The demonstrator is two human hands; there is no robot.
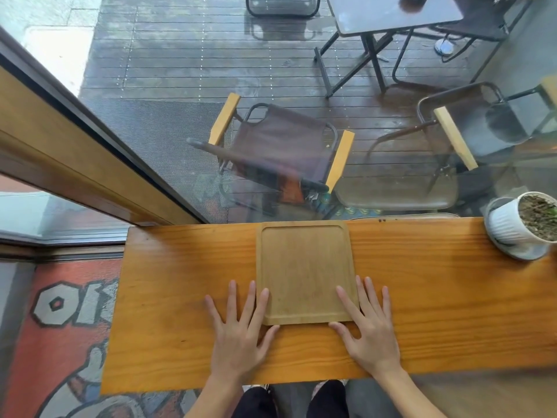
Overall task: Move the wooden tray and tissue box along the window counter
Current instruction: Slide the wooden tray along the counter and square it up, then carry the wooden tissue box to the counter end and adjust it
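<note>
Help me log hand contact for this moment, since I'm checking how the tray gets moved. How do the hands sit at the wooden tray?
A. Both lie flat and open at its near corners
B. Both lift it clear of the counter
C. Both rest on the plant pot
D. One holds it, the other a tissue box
A: the left hand and right hand lie spread flat on the counter, fingers overlapping the wooden tray at its near corners.

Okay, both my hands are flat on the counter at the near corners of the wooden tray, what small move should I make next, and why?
Probably close the fingers on the tray's side edges. The left hand and right hand lie open and flat at the near corners of the square, light wooden tray, touching but not gripping it. The orange-brown wooden counter has bare room on both sides; the white ribbed plant pot stands far right.
</note>
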